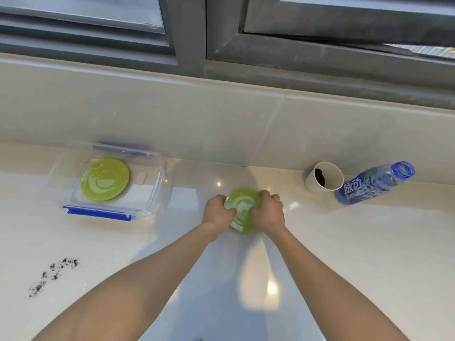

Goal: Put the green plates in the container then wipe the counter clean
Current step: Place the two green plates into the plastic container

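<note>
Both hands, left hand (219,210) and right hand (268,209), pinch opposite rims of green plate (242,210) on table (344,254), likely for lift. Another plate (105,179) already in container (157,193). Crumbs (53,274) unwiped.

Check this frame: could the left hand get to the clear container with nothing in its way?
Probably yes. The left hand grips the green plate with the right hand; bare counter lies between it and the open container, which already holds one plate.
</note>
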